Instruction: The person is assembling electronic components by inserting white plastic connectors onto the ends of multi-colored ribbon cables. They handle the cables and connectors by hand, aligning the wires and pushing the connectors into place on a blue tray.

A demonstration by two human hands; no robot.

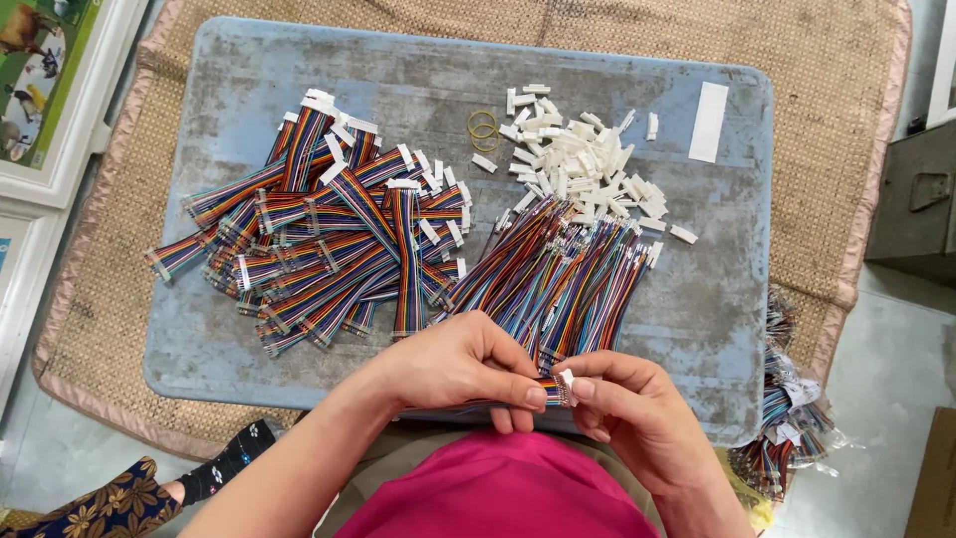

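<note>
A grey-blue tray (697,329) lies flat on a woven mat (836,130) and carries everything being worked on. On its left half sits a loose heap of finished ribbon cables (329,239), rainbow-striped, each with a white plug at its end, crossing one another in all directions. Right of that heap, toward the far rim, two yellow rubber bands (483,128) lie overlapping on the bare tray. Next comes a pile of small white plastic plugs (578,159), with a few strays scattered round its edge. Just below the plugs, a fan of unfinished coloured cables (558,274) spreads from the near edge up toward the pile, their bare metal tips touching the lowest plugs. A white paper strip (709,122) lies alone near the far right corner. Off the tray, on the right, a bundle of bagged cables (787,418) rests on the mat's edge and the floor.

At the near rim, the left hand (463,364) is curled, thumb and fingers pressed onto the end of a single cable (546,387). The right hand (622,403) meets it, thumb and forefinger pinching a white plug (567,380) against that cable's tip. The two hands touch at the fingertips, over the near edge of the tray.
</note>
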